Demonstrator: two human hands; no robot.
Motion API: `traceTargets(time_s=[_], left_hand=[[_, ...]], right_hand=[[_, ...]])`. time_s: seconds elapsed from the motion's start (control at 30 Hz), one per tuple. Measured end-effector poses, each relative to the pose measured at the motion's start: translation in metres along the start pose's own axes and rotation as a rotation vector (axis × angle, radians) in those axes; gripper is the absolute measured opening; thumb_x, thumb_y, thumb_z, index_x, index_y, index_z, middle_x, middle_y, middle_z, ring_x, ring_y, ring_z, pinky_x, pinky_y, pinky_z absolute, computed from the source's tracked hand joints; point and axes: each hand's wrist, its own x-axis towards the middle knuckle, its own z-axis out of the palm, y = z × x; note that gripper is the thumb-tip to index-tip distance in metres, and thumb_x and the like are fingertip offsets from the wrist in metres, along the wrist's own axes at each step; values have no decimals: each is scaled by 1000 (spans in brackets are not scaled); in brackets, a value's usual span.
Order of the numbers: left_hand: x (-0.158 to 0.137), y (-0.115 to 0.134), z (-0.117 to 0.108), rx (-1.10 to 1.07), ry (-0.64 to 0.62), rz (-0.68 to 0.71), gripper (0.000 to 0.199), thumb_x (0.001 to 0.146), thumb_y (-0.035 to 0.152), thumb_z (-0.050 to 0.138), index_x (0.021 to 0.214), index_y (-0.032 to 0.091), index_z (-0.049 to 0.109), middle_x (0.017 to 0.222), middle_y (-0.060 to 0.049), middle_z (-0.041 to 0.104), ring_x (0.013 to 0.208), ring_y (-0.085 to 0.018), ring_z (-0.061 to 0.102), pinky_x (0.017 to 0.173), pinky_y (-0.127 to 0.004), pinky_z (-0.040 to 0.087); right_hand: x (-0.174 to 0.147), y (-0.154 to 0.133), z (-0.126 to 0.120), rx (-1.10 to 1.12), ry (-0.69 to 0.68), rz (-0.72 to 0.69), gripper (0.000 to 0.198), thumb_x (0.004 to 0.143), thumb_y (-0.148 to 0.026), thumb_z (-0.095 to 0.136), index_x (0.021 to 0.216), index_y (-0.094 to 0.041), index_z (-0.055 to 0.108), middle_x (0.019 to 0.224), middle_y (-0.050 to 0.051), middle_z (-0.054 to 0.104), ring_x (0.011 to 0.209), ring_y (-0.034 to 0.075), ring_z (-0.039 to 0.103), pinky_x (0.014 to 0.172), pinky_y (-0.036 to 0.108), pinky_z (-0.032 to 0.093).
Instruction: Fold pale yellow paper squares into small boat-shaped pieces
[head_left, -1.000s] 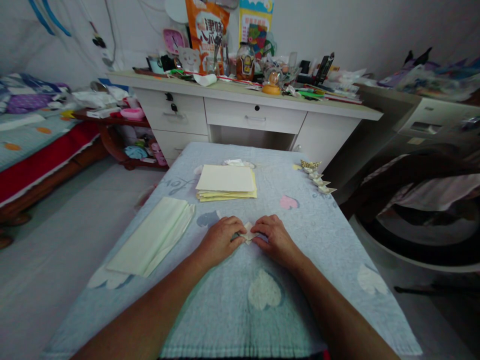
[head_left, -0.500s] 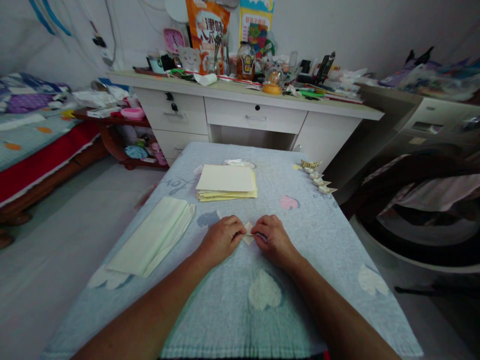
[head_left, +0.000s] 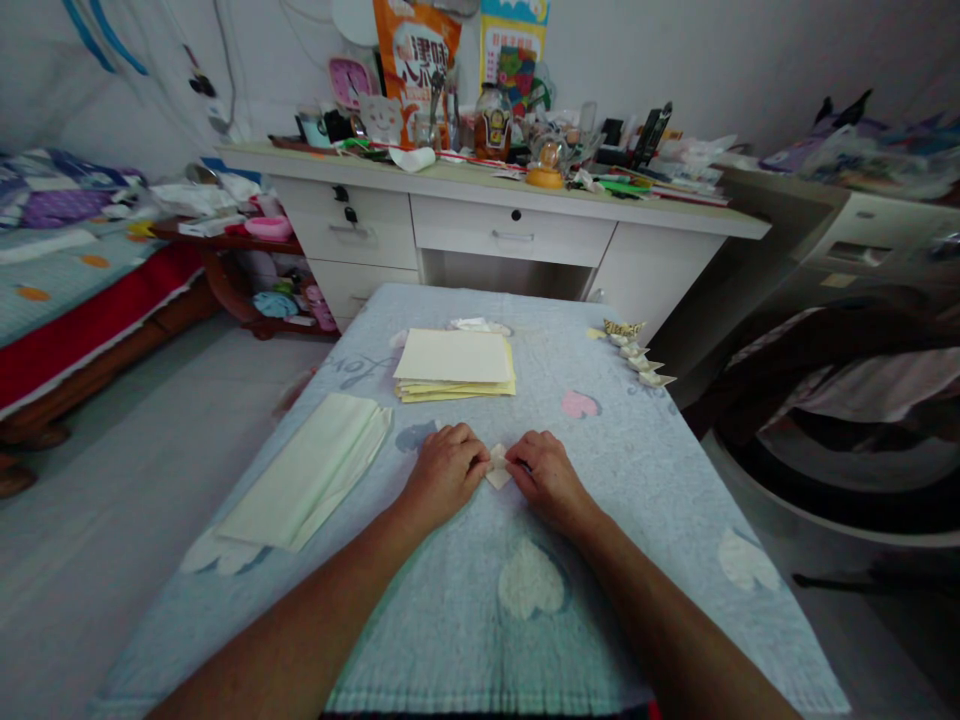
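Note:
A small folded piece of cream paper [head_left: 499, 473] lies on the cloth-covered table between my two hands, one corner toward me. My left hand [head_left: 448, 465] pinches its left side with thumb and fingers. On its right side, my right hand [head_left: 549, 475] has fingers and thumb closed over the edge. Both hands hide the paper's side corners. Beyond them rests a stack of cream and yellow paper sheets [head_left: 454, 358]. To the left is a long folded pale green sheet [head_left: 304, 475]. Several small folded paper pieces [head_left: 637, 360] stand in a row at the far right edge.
A blue patterned cloth [head_left: 450, 620] covers the table. Behind it stands a white desk [head_left: 480, 225] crowded with jars, bags and papers. At the right is a front-loading washing machine [head_left: 859, 235] with its door open; a bed [head_left: 82, 275] is on the left.
The small paper's upper part looks slightly changed in shape between my fingers. Both hands stay in nearly the same place, and the view has shifted very slightly.

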Motion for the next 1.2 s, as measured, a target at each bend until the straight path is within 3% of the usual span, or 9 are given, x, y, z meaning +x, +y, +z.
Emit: traceTargets(time_s=[0.43, 0.8, 1.2], left_hand=[[3, -4, 4, 37, -13, -78, 13, 86, 28, 54, 81, 22, 65, 91, -3, 58, 93, -22, 52, 80, -34, 35], [4, -1, 7, 190, -6, -83, 17, 90, 32, 50, 83, 22, 62, 93, -5, 57, 92, -22, 50, 75, -34, 34], [4, 0, 10, 179, 25, -116, 13, 87, 29, 51, 81, 22, 60, 93, -4, 56, 92, -22, 50, 76, -34, 34]], right_hand=[[2, -10, -5, -107, -27, 235, 15, 89, -29, 56, 82, -19, 65, 92, 5, 57, 90, 20, 45, 76, 32, 27], [5, -9, -1, -227, -13, 281, 23, 92, -33, 50, 83, -19, 65, 100, 8, 56, 93, 23, 44, 76, 34, 29], [6, -10, -1, -234, -9, 293, 21, 89, -34, 54, 79, -18, 64, 98, 7, 56, 94, 22, 44, 78, 33, 30]])
